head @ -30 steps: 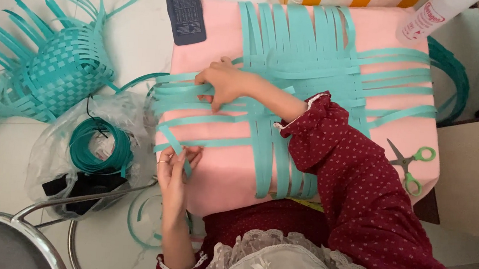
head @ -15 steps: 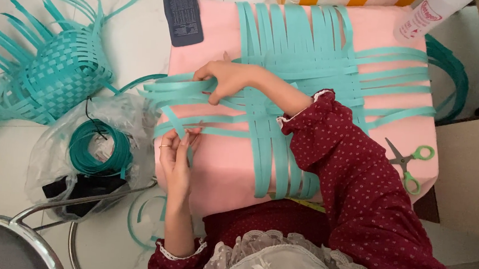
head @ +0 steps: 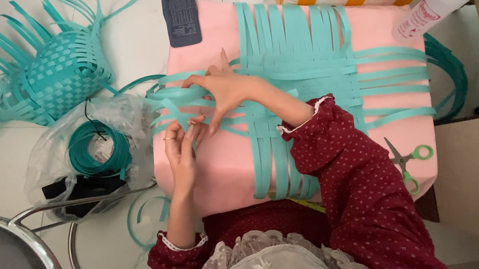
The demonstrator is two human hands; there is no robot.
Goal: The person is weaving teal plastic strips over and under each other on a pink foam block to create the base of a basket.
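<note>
We had the teal strips (head: 289,59) woven across the pink pad (head: 220,172), loose ends hanging off its left edge. Our right hand (head: 223,91) lay spread, fingers pressing those ends down. Our left hand (head: 181,147) pinched one strip near the pad's left edge. Scissors (head: 409,160) sat by the right edge.

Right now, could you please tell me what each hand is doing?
Left hand: pinching a teal strip.
Right hand: open, fingers spread on the strips.
</note>
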